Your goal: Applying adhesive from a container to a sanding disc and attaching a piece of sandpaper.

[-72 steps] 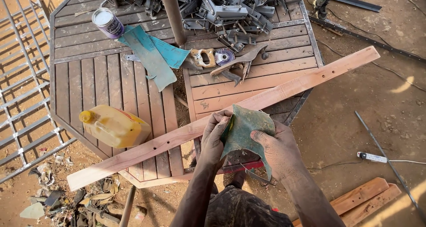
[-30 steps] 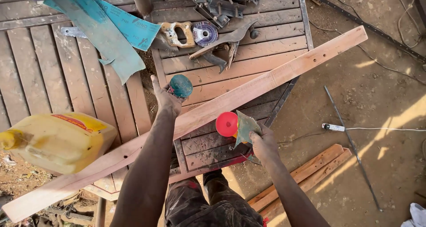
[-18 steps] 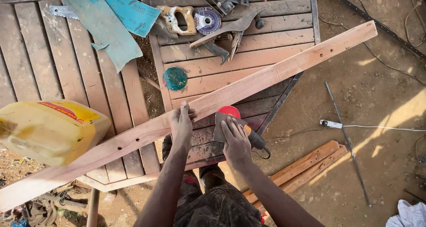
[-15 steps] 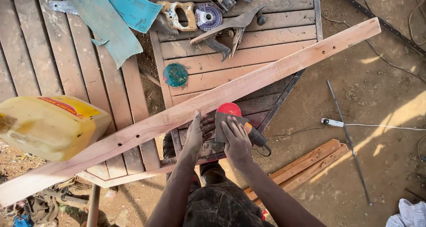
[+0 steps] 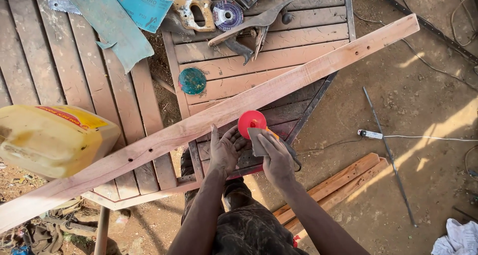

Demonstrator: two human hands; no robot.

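A long reddish wooden plank (image 5: 209,120) with small drilled holes lies diagonally across a slatted wooden table (image 5: 279,56). Just below it, my right hand (image 5: 276,158) presses a folded grey-brown piece of sandpaper (image 5: 259,140) against a red round disc (image 5: 251,121) on a tool with an orange and black body. My left hand (image 5: 225,150) is flat with fingers apart, beside the red disc and touching the table's edge near the plank. A green round disc (image 5: 192,80) lies on the table above the plank.
A yellow plastic jerrycan (image 5: 52,140) lies on the plank's left part. Teal sandpaper sheets (image 5: 124,16), a handsaw handle (image 5: 191,13), a grinding disc (image 5: 227,15) and metal tools (image 5: 251,28) lie at the table's far side. Wooden strips (image 5: 338,183) and a metal rod (image 5: 388,155) lie on the dirt ground.
My left hand put the green disc on the table and came back beside the red disc. My right hand brought the sandpaper onto the red disc. The view has tilted slightly.
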